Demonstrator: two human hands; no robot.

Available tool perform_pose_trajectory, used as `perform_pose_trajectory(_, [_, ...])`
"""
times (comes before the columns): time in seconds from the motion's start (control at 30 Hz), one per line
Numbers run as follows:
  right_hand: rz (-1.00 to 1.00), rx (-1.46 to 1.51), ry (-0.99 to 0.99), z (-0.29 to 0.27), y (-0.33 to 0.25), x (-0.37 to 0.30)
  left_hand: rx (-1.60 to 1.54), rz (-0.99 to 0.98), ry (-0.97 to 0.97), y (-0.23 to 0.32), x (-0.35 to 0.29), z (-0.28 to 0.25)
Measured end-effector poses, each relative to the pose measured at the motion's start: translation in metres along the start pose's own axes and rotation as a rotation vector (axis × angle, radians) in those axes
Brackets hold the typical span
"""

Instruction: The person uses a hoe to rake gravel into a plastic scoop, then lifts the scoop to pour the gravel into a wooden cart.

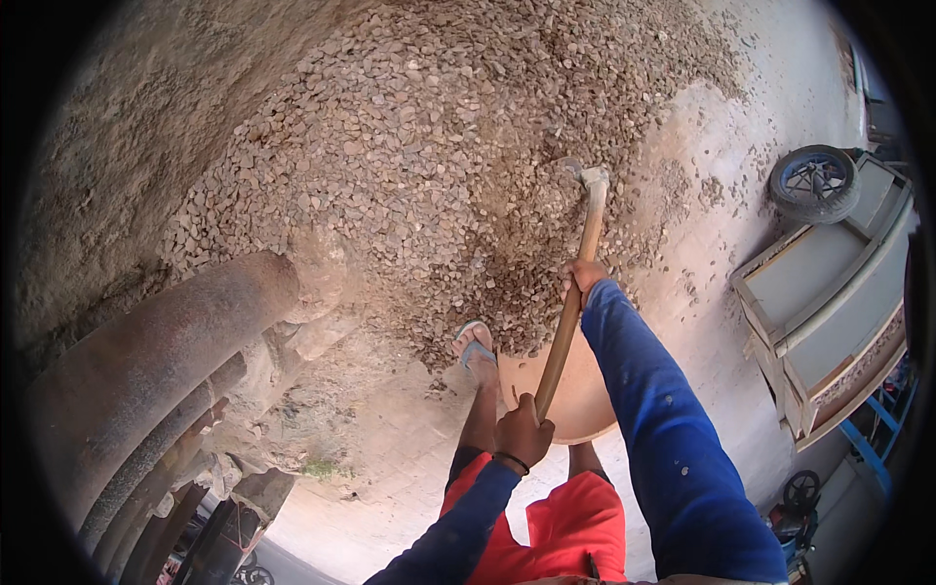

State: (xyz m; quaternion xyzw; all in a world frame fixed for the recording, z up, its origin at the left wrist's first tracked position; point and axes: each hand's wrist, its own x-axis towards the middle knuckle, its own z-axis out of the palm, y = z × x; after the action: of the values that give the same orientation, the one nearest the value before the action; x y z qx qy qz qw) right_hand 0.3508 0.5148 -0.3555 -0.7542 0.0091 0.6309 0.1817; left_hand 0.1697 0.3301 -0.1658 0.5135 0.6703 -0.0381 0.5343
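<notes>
Both my hands are closed around the long wooden handle of a hoe (565, 351). My right hand (584, 278) grips it about midway, and my left hand (524, 432) holds its lower end near my body. The hoe's metal head, at the far end, rests at the gravel pile (390, 136), with its blade partly hidden among the stones. Below the handle, a shallow orange-brown pan (582, 395) sits at the near edge of the gravel, between my legs. My handle and right arm partly cover it.
My sandalled left foot (475, 343) stands at the gravel's edge, left of the pan. Large rusty pipes (175, 341) lie at the left. On the right are a wheel (815, 184) and a box-like wooden frame (829, 302). Loose stones scatter over the pale ground.
</notes>
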Motion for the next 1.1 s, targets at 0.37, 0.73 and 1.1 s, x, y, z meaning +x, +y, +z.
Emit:
perform_pose_trajectory(0.37, [0.078, 0.228, -0.022, -0.094, 0.189, -0.106, 0.188, -0.287, -0.211, -0.042, -0.162, 0.125])
perform_pose_trajectory(0.73, [-0.548, 0.131, 0.108, -0.079, 0.023, -0.126, -0.169, 0.075, 0.078, -0.028, -0.017, 0.136])
perform_pose_trajectory(1.1, [-0.794, -0.391, 0.428, 0.125, -0.213, -0.017, -0.388, 0.23, 0.296, 0.011, 0.171, -0.082])
